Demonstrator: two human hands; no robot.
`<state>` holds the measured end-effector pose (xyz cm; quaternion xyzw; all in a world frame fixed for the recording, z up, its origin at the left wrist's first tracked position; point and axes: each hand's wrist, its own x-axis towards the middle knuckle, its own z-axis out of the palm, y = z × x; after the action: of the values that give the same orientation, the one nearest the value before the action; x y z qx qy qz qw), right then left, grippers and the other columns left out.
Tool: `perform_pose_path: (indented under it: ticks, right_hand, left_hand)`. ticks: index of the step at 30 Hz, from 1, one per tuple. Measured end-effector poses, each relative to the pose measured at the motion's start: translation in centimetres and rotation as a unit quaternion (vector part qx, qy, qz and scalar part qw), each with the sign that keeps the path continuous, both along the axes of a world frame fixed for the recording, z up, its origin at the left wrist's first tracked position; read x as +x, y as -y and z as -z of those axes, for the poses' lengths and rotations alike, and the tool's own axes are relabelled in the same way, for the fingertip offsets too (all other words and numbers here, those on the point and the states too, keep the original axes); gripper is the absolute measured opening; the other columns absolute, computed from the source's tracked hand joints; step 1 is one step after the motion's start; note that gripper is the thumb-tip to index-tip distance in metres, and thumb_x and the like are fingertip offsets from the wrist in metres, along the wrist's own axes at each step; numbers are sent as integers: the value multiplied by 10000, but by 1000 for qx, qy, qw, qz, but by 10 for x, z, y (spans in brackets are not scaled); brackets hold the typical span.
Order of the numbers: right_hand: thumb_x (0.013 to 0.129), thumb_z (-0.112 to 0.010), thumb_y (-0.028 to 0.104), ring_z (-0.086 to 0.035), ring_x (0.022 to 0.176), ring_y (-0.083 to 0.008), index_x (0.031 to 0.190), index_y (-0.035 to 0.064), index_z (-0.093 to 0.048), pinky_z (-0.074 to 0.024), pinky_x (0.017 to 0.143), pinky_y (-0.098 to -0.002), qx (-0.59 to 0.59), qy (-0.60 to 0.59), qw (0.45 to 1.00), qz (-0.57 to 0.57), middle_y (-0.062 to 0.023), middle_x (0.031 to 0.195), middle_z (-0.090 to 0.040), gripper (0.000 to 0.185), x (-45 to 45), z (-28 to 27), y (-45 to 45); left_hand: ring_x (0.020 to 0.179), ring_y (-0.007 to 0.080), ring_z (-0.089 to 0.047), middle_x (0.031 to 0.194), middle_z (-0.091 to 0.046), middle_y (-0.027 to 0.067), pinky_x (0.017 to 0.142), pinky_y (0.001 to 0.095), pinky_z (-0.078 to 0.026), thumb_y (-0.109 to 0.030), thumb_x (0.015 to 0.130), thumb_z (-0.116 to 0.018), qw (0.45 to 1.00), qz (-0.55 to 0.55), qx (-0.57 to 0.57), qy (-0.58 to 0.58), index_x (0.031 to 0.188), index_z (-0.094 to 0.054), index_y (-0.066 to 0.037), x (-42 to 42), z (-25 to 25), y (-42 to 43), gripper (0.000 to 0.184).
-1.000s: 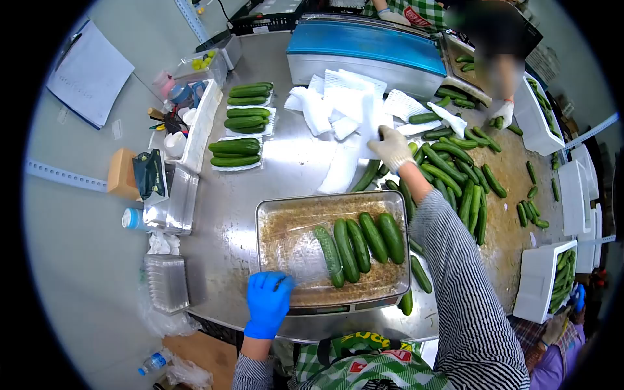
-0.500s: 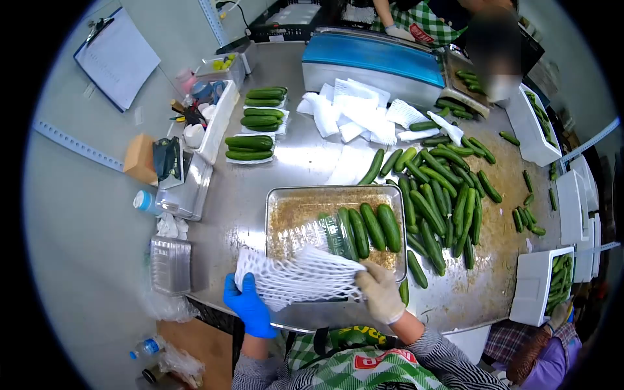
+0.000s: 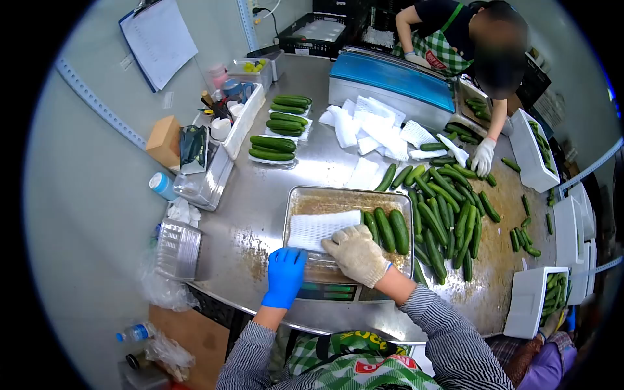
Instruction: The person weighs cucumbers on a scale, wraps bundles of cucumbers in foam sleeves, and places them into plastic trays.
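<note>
Brushed metal, stained in patches, forms the counter (image 3: 263,188) where we work in a pale-walled room. Before us, a white foam net sheet (image 3: 322,227) lies flat in the left part of a shallow metal tray (image 3: 318,203), its long axis running left to right, one short end toward the cucumbers (image 3: 384,229) at the tray's right side. Those point away from us, far tips leaning slightly left. Our right hand (image 3: 357,257), in a knitted glove, rests on the sheet's near right corner, fingers curled; we cannot tell whether that grip pinches the foam. Our blue-gloved left hand (image 3: 284,276) is at the tray's near left corner, its fingers together and bent; we cannot tell whether its grip holds anything. Beyond the tray lie more foam sheets (image 3: 374,127), and to its right a heap of cucumbers (image 3: 448,211), near a co-worker's white-gloved hand (image 3: 482,157).
</note>
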<state>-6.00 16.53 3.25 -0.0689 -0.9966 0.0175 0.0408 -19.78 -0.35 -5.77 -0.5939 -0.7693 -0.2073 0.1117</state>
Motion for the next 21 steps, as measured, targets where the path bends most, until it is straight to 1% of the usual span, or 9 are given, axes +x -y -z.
perform_pose_path:
  ticks: [2,5,8,11,15,16,17,19,21]
  right_hand:
    - [816,-645,222,-633,932,-244,1092,133,-625,-448,841,-404,-22,30,999,-30,-46,959,-645,291,0,-1,6]
    - [822,-638,222,-630,941,-241,1090,131,-621,-442,849,-411,-68,-19,997,-29,-57,956,-642,284,2,0,7]
    - [836,-608,205,-641,898,-235,1044,115,-632,-455,824,-390,-78,-58,994,-52,-57,922,-645,228,7,-3,8]
    - [834,-590,200,-651,834,-230,986,98,-643,-468,783,-362,-25,-14,998,-62,-47,883,-649,191,15,11,14]
    - [822,-576,182,-650,788,-214,947,82,-645,-471,741,-363,-105,0,991,-81,-45,803,-628,175,29,-11,31]
    - [815,-583,193,-649,781,-227,942,77,-642,-471,725,-367,-125,6,987,-103,-56,779,-618,181,36,-17,37]
    - [781,-622,182,-649,780,-255,921,68,-630,-482,727,-380,-183,-14,977,-112,-72,781,-626,181,44,-16,39]
    - [792,-661,192,-642,758,-289,892,46,-615,-490,755,-399,-291,-184,936,-69,-76,766,-634,183,58,-23,28]
    - [824,-680,219,-632,839,-335,1053,8,-599,-484,817,-441,-261,-116,948,138,-146,924,-648,322,70,-27,-3]
  left_hand:
    - [951,257,-600,960,-603,71,841,392,-470,-56,740,-656,999,23,39,-3,1037,-647,-78,-3,-2,7,298]
    - [877,263,-586,900,-578,76,809,396,-475,-43,751,-634,992,24,124,24,1089,-663,-76,-6,9,8,341]
    - [843,267,-568,903,-569,78,805,409,-469,-33,747,-637,998,-7,64,-3,1154,-675,-82,-9,2,16,412]
    - [839,265,-558,919,-568,78,800,417,-465,-26,743,-646,998,65,8,-19,1220,-669,-99,-12,-7,21,482]
    - [852,284,-558,896,-583,59,816,432,-438,-78,685,-753,998,54,25,-4,1001,-683,-89,13,-51,22,324]
    - [854,307,-551,900,-577,76,830,450,-423,-99,660,-779,993,120,-12,10,888,-628,-75,9,-46,28,274]
    - [863,312,-553,907,-575,84,830,449,-428,-100,660,-757,991,124,-29,26,872,-618,-76,8,-45,36,254]
    - [881,322,-557,920,-571,101,829,448,-440,-102,661,-715,987,133,-65,55,841,-599,-79,9,-51,52,216]
    - [878,344,-546,923,-568,125,806,460,-447,-76,657,-742,995,66,-29,76,853,-582,-56,9,-61,62,254]
